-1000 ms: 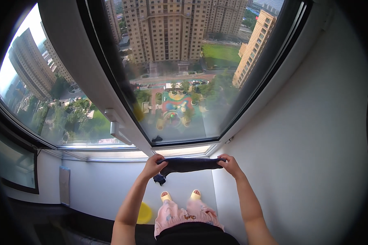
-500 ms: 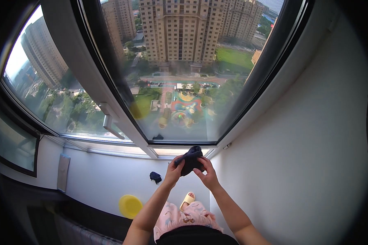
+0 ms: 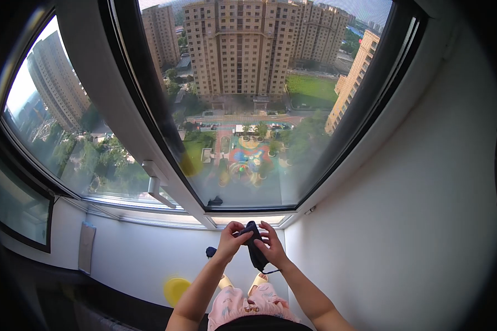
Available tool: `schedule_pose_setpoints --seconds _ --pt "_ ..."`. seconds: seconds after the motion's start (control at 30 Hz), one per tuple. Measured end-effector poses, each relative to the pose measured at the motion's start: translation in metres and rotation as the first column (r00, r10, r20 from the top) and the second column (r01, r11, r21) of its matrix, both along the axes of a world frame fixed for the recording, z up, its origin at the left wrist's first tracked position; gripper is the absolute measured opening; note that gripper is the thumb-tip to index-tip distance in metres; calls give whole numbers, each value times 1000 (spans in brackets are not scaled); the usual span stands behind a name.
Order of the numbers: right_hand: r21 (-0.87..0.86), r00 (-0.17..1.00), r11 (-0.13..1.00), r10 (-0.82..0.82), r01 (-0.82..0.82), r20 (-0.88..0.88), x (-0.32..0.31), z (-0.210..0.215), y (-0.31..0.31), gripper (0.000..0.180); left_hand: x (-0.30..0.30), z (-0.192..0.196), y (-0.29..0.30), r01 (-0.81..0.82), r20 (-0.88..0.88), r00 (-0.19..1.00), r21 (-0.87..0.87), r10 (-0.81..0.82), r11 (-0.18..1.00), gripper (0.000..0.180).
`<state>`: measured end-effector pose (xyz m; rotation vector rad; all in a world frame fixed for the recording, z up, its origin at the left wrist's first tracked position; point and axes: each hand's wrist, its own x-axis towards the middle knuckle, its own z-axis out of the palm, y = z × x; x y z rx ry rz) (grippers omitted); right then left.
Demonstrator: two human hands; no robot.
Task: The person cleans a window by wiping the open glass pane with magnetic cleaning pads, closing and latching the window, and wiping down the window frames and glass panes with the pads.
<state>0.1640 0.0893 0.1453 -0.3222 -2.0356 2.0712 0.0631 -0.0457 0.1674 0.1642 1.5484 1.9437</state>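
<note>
Between my hands is a narrow, dark navy cloth bundle (image 3: 255,255), its upper end folded over and a thin dark cord (image 3: 270,272) trailing from its lower end near my right wrist. Whether something stiff lies inside it cannot be seen. My left hand (image 3: 230,240) is closed on the upper left part, thumb pressed across the cloth. From the right side, my right hand (image 3: 273,249) grips it with the thumb against it and the fingers curled behind the top. A second small dark navy item (image 3: 210,251) lies beyond my left forearm, partly hidden by it.
A tall window (image 3: 243,165) with a dark frame stands in front, and a white handle (image 3: 159,190) juts out at its left. At right rises a white wall (image 3: 403,220). A round yellow object (image 3: 175,289) sits at lower left, near my slippers (image 3: 258,283).
Both hands have come lower and nearer with the bundle. It now hangs longer and narrower, showing the cord. The view has tilted up slightly, and my left forearm covers more of the second navy item.
</note>
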Motion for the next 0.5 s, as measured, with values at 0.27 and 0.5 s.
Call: schedule_pose_setpoints --seconds 0.27,0.5 --pt "481 889 760 -285 438 -359 -34 7 28 44 -23 12 65 41 122 989 326 -85 944 18" --pt "527 492 51 -445 848 -749 -93 56 168 41 -60 -47 100 -264 -957 115 231 268 936 18"
